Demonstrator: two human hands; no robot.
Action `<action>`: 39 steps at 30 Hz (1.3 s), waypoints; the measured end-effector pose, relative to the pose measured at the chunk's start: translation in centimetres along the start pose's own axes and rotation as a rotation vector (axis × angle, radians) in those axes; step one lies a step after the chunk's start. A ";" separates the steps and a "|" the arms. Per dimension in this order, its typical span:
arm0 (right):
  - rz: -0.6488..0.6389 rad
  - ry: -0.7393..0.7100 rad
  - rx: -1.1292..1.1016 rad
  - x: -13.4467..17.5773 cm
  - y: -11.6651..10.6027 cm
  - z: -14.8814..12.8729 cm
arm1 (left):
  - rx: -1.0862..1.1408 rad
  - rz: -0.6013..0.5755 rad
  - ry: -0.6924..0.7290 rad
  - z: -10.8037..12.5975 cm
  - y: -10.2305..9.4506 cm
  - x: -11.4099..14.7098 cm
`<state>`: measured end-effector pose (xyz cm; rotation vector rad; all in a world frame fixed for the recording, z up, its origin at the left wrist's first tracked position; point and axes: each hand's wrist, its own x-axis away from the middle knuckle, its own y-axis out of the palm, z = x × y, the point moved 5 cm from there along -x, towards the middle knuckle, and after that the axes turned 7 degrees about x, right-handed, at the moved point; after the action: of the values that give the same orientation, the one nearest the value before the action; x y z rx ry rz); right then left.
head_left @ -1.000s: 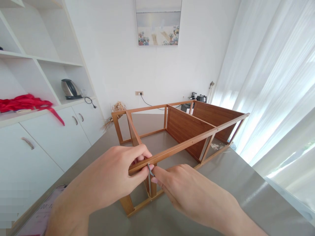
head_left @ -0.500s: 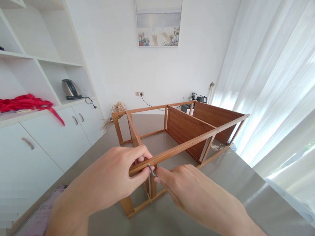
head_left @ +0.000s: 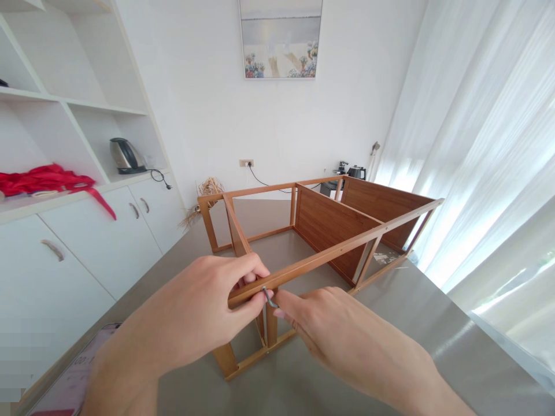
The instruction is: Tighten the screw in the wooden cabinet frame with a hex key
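A: Where's the hex key (head_left: 269, 298) right now?

B: At the near end of the wooden frame (head_left: 329, 231), against the top rail (head_left: 321, 261), just at six o'clock of it. The right hand (head_left: 333, 329) has its fingers (head_left: 284, 301) pinched on the key's short bent arm.

A: And the left hand (head_left: 208, 312)?

B: It wraps the rail's near end, thumb under, fingers curled over, touching the key from nine o'clock.

A: Which way does the rail run?

B: Its long axis goes from the hands out toward two o'clock. The key's shaft looks to stand crosswise to it, pointing into the wood. Both hands meet there, though the right alone holds the key.

A: Anything else close?

B: A phone (head_left: 69, 381) on the floor at eight o'clock.
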<state>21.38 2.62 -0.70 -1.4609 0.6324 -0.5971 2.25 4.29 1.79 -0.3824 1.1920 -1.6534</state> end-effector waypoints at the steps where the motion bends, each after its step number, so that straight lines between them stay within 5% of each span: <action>1: 0.001 -0.005 -0.007 0.0 0.1 0.0 | 0.004 -0.005 -0.006 0.0 0.0 0.0; 17: 0.067 -0.026 -0.052 -0.2 0.3 0.1 | 0.021 -0.017 -0.006 0.2 0.0 -0.1; 28: -0.020 -0.051 -0.269 -0.7 0.2 1.0 | 0.020 -0.006 0.001 -0.1 0.1 -0.1; 39: 0.104 -0.010 0.070 0.2 0.2 0.3 | 0.017 -0.009 -0.043 0.4 0.0 -0.2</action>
<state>21.76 2.68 -0.89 -1.3561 0.6693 -0.5254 2.60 4.25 2.05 -0.4110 1.1455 -1.6542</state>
